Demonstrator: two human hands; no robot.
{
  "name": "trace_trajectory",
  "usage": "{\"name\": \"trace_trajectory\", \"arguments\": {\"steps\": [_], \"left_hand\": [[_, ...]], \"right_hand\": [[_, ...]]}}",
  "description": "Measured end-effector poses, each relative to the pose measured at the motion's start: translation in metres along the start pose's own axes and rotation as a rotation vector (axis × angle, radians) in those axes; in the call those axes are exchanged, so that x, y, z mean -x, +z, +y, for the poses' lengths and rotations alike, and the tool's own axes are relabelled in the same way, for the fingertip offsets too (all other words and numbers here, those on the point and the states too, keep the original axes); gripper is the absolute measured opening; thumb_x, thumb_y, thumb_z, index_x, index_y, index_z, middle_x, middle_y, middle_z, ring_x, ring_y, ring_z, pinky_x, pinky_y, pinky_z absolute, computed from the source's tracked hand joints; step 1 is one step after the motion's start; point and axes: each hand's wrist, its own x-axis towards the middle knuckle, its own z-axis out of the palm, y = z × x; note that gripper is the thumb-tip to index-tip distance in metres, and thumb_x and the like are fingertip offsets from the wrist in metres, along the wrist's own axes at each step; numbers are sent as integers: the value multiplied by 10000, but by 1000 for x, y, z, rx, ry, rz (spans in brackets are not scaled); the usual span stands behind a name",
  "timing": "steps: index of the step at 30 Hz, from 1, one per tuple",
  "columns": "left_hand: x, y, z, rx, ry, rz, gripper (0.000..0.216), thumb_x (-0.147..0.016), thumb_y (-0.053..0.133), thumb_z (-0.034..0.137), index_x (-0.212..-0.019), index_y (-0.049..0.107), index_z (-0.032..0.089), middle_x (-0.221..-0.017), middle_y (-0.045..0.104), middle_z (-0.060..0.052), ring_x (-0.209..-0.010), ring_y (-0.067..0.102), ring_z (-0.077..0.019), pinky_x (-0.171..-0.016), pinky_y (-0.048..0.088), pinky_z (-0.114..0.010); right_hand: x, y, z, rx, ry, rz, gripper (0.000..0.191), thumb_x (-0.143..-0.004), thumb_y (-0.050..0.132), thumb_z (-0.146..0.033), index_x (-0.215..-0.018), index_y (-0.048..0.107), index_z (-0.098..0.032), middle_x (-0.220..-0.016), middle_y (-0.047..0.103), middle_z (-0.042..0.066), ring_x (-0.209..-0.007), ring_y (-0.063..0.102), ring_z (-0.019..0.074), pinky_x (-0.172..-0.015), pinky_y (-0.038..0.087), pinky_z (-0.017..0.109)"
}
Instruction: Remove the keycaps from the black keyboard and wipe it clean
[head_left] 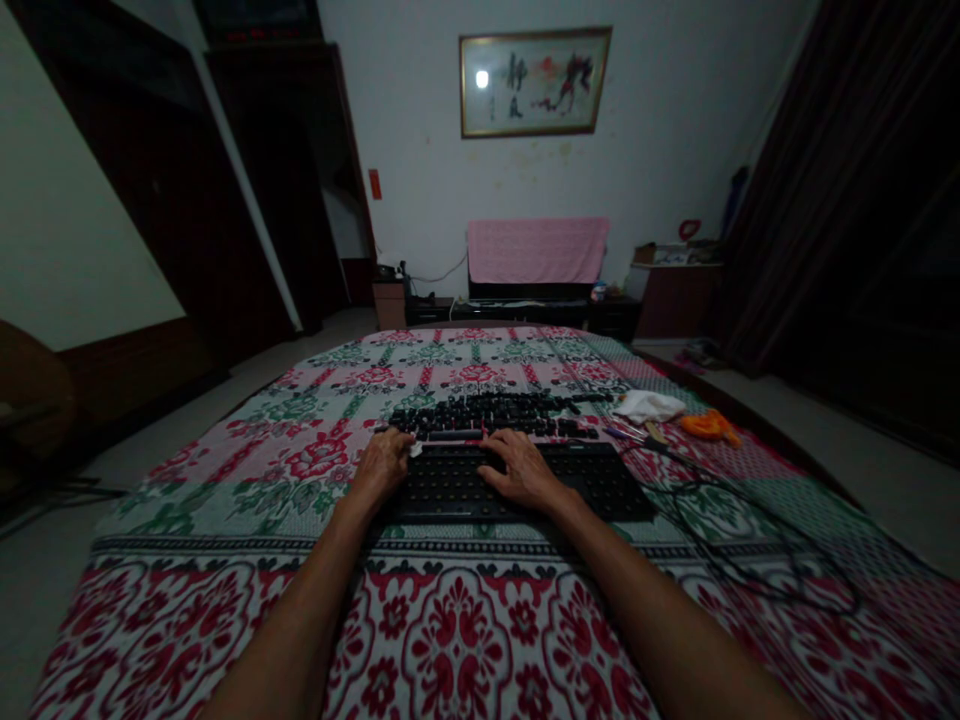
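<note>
A black keyboard [600, 485] with its keycaps taken off lies on the flowered bedspread [465, 610]. Loose black keycaps [495, 412] are laid out in rows just beyond it. My left hand [384, 462] rests at the keyboard's upper left corner, fingers curled around a small white piece [415, 449], perhaps a wipe. My right hand [521, 470] lies on the keyboard's middle, fingers bent and pressing down on the board.
A black cable [739, 545] loops over the bedspread at the right. Beyond the keyboard's right end lie a white cloth [649, 405], an orange object [709, 425] and small tools [637, 435]. A low TV stand under a pink cover [537, 250] stands against the far wall.
</note>
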Motion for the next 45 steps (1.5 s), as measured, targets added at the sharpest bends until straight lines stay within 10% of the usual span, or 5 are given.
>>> {"name": "trace_trajectory", "arguments": {"steps": [12,18,28,38,45], "left_hand": [[0,10,2,105,42,8,276,-783,435,123,-912,668,196,-901,644,-68,-888,566,-186,-828,445,-308],[-2,5,-13,433,-189,78,259,-780,480,257,-951,671,218,-968,689,-15,-914,611,-171,-852,460,-287],[-2,6,11,24,-12,25,292,-761,459,135,-959,668,185,-934,673,-82,-903,600,-218,-845,454,-330],[-5,-2,13,359,-238,17,267,-790,475,265,-964,671,214,-928,702,-8,-859,626,-171,-794,469,-260],[-4,6,24,72,-23,-3,294,-778,443,137,-970,659,187,-941,668,-72,-908,587,-200,-873,432,-316]], "right_hand": [[0,1,-1,-17,17,-1,350,-777,593,-345,-1086,574,-182,-1092,533,88,-1018,461,208,-918,378,375],[0,0,-1,-20,11,6,355,-778,591,-341,-1094,572,-181,-1088,531,84,-1014,461,201,-921,376,365],[0,0,0,-18,21,-8,356,-780,588,-361,-1095,568,-197,-1096,525,76,-1007,456,203,-902,380,363],[0,3,2,-16,5,4,367,-783,587,-368,-1107,561,-198,-1099,517,77,-1022,450,202,-914,369,363],[0,1,-1,-14,16,-6,354,-781,589,-356,-1097,560,-199,-1105,516,77,-1020,449,207,-912,373,369]]}}
